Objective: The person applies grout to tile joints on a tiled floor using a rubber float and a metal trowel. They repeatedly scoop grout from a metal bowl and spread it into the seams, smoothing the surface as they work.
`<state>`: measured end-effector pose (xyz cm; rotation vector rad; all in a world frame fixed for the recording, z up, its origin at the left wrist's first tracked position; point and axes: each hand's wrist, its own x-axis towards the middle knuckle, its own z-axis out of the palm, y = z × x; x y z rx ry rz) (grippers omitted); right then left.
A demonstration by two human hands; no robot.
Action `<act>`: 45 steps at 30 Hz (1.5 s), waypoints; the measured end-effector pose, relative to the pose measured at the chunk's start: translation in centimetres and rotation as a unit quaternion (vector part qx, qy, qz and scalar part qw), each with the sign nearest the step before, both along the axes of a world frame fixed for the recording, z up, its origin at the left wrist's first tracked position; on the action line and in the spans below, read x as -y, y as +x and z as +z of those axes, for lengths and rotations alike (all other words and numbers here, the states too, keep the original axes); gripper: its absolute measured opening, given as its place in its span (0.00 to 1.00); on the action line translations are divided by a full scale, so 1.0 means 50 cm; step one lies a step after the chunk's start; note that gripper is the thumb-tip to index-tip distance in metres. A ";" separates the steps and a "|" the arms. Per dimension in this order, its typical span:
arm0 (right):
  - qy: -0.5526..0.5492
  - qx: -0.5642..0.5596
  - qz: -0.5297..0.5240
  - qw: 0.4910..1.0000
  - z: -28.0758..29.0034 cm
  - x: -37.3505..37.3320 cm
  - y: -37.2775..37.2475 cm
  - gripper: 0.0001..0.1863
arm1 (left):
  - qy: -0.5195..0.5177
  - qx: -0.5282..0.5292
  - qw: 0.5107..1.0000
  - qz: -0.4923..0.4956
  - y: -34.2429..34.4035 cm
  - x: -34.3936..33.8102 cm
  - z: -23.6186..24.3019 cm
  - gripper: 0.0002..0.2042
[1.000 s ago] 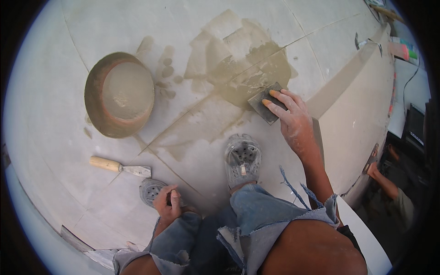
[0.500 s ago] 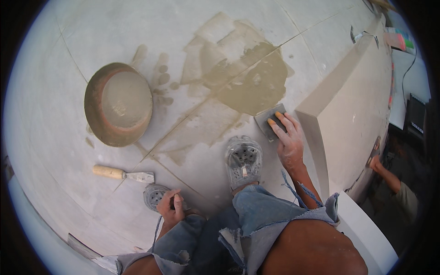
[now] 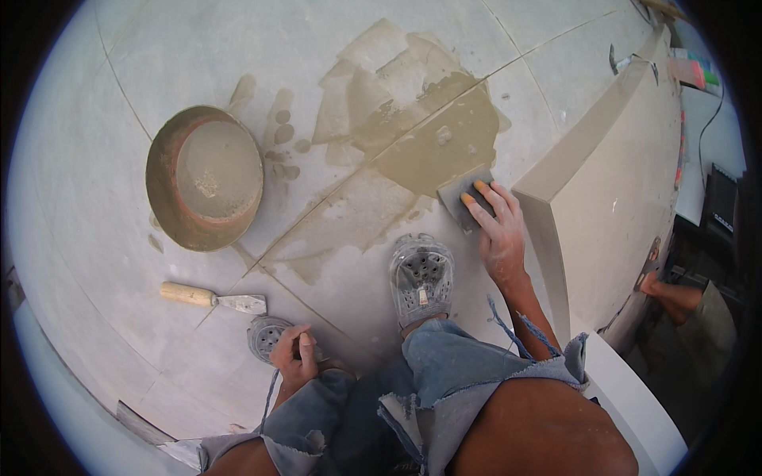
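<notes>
There is one round bowl [image 3: 164, 174], one flat spreader [image 3: 452, 193], one scraper [image 3: 190, 294] with a wooden handle, and one wet patch [image 3: 444, 147] of paste. The person shows two hands, one left hand [image 3: 295, 357] and one right hand [image 3: 503, 234], the latter with two orange fingertips [image 3: 467, 199]. There are two grey clogs [image 3: 422, 278], two ragged trouser legs [image 3: 464, 361], one other person [image 3: 706, 333] and one thin cable [image 3: 702, 147].

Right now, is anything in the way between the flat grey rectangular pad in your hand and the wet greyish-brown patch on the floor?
Nothing visible. The flat grey rectangular pad under the right hand reaches the wet greyish-brown patch's lower edge. The nearest grey perforated clog sits below the pad, off that path.
</notes>
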<state>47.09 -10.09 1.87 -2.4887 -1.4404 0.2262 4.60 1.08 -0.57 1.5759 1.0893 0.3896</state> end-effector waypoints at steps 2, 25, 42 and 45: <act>0.007 -0.001 0.006 1.000 -0.003 -0.012 0.007 0.29 | -0.005 -0.007 1.000 0.008 0.004 -0.002 0.010 0.12; 0.023 -0.009 0.014 1.000 0.009 -0.055 0.015 0.28 | -0.037 -0.034 0.998 0.023 0.008 -0.007 0.025 0.13; 0.043 -0.047 0.021 0.998 0.009 -0.083 -0.020 0.29 | -0.002 -0.019 0.999 0.027 0.014 -0.005 0.018 0.13; 0.041 -0.046 0.023 0.998 0.011 -0.078 -0.021 0.30 | 0.000 -0.019 0.999 0.028 0.015 -0.006 0.019 0.12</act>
